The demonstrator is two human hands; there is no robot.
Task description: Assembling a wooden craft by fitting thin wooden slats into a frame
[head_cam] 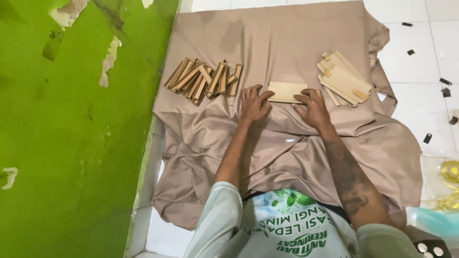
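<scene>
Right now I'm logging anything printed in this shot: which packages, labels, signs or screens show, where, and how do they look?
No packages, signs or screens.
Printed shirt: bottom centre, on the person; pale grey-green with green lettering and leaf graphics.
Hands: left hand and right hand rest on an unprinted pale wooden piece.

One view only, worn on the head, looking steeply down over the person's chest and forearms onto the cloth point(287, 38) spread on the floor point(416, 62), close in, green wall point(71, 143) along the left
</scene>
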